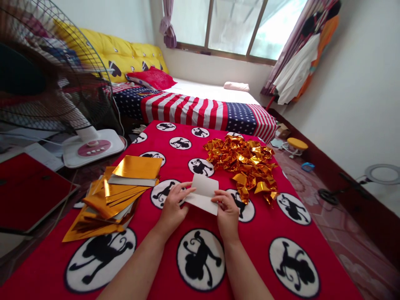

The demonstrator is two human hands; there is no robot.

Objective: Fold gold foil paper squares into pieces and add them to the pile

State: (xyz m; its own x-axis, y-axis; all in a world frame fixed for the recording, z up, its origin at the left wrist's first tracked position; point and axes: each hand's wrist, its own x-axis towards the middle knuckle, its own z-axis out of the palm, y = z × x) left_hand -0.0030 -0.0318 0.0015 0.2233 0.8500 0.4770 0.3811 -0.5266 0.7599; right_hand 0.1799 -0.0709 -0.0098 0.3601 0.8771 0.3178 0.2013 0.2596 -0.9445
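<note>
Between my two hands is a sheet of paper [204, 185], its pale side facing me and a crease running across it. My left hand [175, 203] pinches its left edge, fingers pointing inward. On the opposite edge, my right hand [227, 212] grips the paper with bent fingers. Left of my hands lies a fanned stack of gold foil paper sheets [137, 166], some showing pale undersides. To the right is a heap of folded gold foil pieces [239, 154], shiny and crumpled-looking. All of this rests on a red cloth [250, 254] printed with black monkeys in white circles.
A standing fan [93, 146] is at the left, beside a red board [28, 191]. Beyond the cloth stands a bed [200, 110] with a striped, starred cover. A yellow stool [296, 144] and a ring light [383, 174] are on the right by the wall.
</note>
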